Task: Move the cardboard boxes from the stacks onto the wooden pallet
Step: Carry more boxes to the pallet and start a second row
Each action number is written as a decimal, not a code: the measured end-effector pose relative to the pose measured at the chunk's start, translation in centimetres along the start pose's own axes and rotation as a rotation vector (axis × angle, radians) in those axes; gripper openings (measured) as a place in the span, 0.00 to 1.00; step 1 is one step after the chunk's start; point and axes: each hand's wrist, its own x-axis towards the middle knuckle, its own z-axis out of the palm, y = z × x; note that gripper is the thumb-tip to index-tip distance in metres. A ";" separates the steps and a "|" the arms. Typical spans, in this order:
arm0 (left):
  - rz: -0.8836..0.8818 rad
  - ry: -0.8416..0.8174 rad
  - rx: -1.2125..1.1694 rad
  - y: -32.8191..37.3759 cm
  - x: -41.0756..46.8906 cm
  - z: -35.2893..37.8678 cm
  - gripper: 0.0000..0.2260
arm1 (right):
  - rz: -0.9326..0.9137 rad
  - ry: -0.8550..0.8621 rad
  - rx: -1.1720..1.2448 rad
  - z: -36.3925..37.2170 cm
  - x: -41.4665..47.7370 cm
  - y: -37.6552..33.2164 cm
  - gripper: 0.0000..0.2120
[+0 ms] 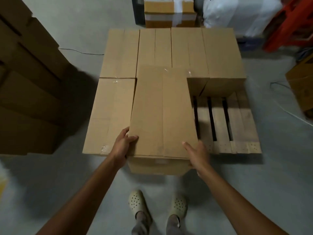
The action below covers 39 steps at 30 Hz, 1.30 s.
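A long brown cardboard box (pixel 162 112) lies lengthwise at the middle of the wooden pallet (pixel 237 121), its near end overhanging the front edge. My left hand (pixel 124 143) grips its near left corner, thumb on top. My right hand (pixel 197 153) holds the near right corner, fingers spread over the top edge. Several similar boxes stand on the pallet: one at the left (pixel 108 114) and a row across the back (pixel 171 48). The pallet's right front slats are bare.
A tall stack of cardboard boxes (pixel 28 78) rises at the left. A taped box (pixel 169 12) and a white wrapped bundle (pixel 237 14) stand behind the pallet, an orange frame (pixel 291 22) at the far right. Another box (pixel 303 85) sits right. My feet (pixel 157 204) stand on the grey floor.
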 end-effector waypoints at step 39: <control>0.655 -0.098 1.771 -19.1 21.8 -10.7 0.67 | -0.064 -0.313 -0.659 16.8 15.1 11.8 0.72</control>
